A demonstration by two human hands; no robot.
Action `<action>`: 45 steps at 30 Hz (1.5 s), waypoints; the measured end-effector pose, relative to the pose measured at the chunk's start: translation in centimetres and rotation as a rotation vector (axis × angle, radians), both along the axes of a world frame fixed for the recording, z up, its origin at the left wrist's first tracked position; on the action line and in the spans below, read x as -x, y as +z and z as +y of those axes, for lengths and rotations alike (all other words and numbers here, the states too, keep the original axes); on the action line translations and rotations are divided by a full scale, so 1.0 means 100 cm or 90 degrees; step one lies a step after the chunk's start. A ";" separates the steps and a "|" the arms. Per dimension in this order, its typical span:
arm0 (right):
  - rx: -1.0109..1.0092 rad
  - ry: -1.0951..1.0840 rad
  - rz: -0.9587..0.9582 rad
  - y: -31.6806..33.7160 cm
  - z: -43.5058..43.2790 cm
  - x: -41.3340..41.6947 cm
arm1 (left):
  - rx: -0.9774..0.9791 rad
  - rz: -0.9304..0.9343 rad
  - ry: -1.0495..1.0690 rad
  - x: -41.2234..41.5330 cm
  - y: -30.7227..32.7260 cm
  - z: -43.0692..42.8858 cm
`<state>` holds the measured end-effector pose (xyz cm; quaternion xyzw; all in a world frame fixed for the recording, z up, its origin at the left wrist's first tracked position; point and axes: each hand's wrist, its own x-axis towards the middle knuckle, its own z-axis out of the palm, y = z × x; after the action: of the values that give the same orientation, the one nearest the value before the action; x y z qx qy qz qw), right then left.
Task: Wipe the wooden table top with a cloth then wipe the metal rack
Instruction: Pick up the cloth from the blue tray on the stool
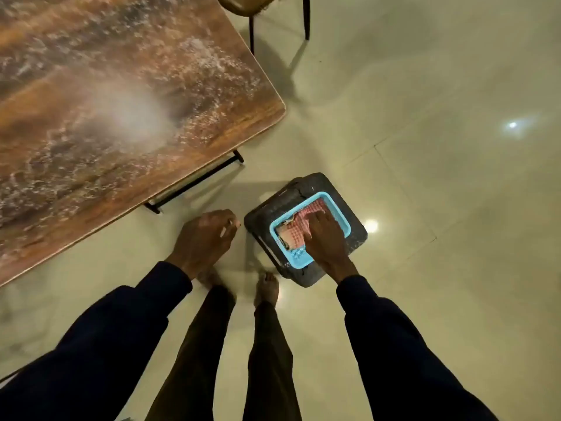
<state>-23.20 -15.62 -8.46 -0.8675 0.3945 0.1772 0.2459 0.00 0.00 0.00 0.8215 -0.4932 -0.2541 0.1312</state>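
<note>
The wooden table top (pixel 115 95) fills the upper left, its near corner rounded, with pale dusty streaks across it. On the floor to its right a dark stool (pixel 315 185) carries a light blue basket (pixel 340 214). A red-and-white checked cloth (pixel 296 230) lies in the basket. My right hand (pixel 326 238) reaches into the basket and rests on the cloth, fingers spread over it; whether it grips the cloth cannot be told. My left hand (pixel 206 238) hangs above the floor beside the stool, fingers loosely curled, holding nothing. No metal rack is in view.
Black metal table legs (pixel 194 183) show under the table's near edge. A chair (pixel 273 13) with thin black legs stands at the top. My bare feet (pixel 267 288) stand on the glossy pale tiled floor just in front of the stool.
</note>
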 end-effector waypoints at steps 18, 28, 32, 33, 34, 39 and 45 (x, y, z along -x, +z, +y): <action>-0.059 -0.006 -0.001 -0.099 -0.007 0.021 | -0.094 -0.019 0.045 0.035 -0.060 0.023; -0.063 -0.256 -0.087 -0.093 0.001 -0.002 | -0.061 0.000 0.055 0.036 -0.052 0.023; -0.084 -0.336 -0.184 -0.067 0.004 -0.001 | -0.043 -0.009 0.070 0.027 -0.036 0.028; -0.093 -0.342 -0.190 -0.059 0.003 -0.002 | -0.036 -0.013 0.076 0.023 -0.031 0.028; -0.105 -0.347 -0.190 -0.048 0.004 -0.005 | -0.029 -0.016 0.081 0.018 -0.024 0.030; -0.087 -0.278 -0.306 0.035 0.009 -0.047 | 0.027 -0.037 0.120 -0.014 0.015 0.044; -0.070 -0.185 -0.385 0.133 0.024 -0.159 | 0.096 -0.075 0.200 -0.077 0.071 0.089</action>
<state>-7.28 -13.23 4.83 -0.8009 0.4129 -0.1040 0.4211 7.67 8.93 7.05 0.8896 -0.3835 -0.1441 0.2016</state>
